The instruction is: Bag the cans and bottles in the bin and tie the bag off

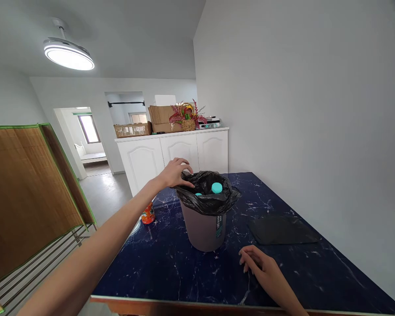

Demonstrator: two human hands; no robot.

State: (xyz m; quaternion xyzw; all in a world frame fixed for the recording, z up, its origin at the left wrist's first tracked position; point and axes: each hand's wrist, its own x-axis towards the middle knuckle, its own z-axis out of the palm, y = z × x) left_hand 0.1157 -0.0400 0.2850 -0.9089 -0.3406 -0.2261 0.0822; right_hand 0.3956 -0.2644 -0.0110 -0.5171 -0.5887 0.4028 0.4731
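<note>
A mauve bin [200, 228] lined with a black garbage bag [204, 204] stands on the dark blue marbled table. Inside the bag is a bottle with a turquoise cap [217, 188]; a second turquoise cap [198, 194] shows partly beside it. At the bin's left rim, my left hand [179, 172] is open, thumb and fingers apart over the bag's mouth, holding nothing that shows. My right hand [258, 265] rests near the table's front, right of the bin, with loosely bent fingers and nothing visible in them. Bag folds hide the bottles' lower parts.
An orange can-like container [148, 214] stands left of the bin, partly behind my left forearm. A flat black sheet [283, 229] lies on the table [171, 272] at right. Behind stands a white cabinet [179, 149] with cardboard boxes and a flower basket [188, 124].
</note>
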